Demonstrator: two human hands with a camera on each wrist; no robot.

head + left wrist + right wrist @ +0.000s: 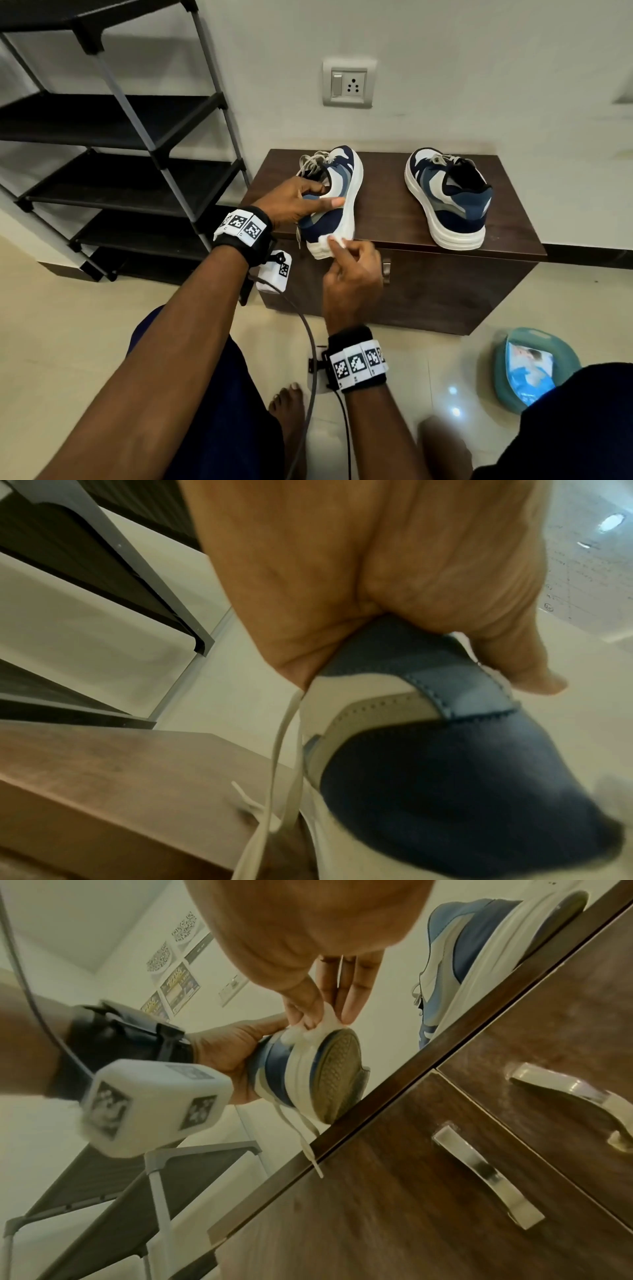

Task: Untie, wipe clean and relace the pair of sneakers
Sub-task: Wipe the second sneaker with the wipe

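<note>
Black wrist straps (251,236) carry white coded tags, grey cables (308,346) trail, feet bare

A pale wall (445,41) carries a switch-and-socket plate (348,84). A dark wooden cabinet (445,284) with metal door handles (488,1175) stands against it on a glossy cream tiled floor (68,342). Just beside it stands a black shelf rack (113,120) on grey poles.

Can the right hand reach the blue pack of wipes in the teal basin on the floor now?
Probably yes, but not freely: the right hand pinches a white wipe against the held sneaker. The blue pack lies uncovered in the teal basin, on that hand's side.
</note>
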